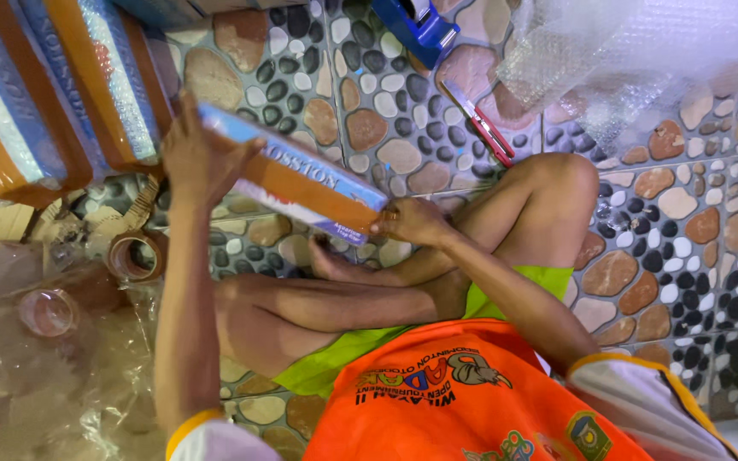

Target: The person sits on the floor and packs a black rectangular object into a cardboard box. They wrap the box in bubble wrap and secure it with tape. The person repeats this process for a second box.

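Hands grip the long blue-and-orange box endwise, left hand closed at ten o'clock, right hand pinching four o'clock; keeping it level above the knees seems wise.

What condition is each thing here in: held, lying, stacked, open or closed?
Long blue and orange cardboard box: closed, tilted, held at both ends.
Left hand: gripping the box's far end.
Right hand: gripping its near end.
Stacked bubble-wrapped boxes: wrapped, taped.
Brown tape roll: lying flat.
Blue tape dispenser: resting on tiles.
Red box cutter: lying on tiles; blade unclear.
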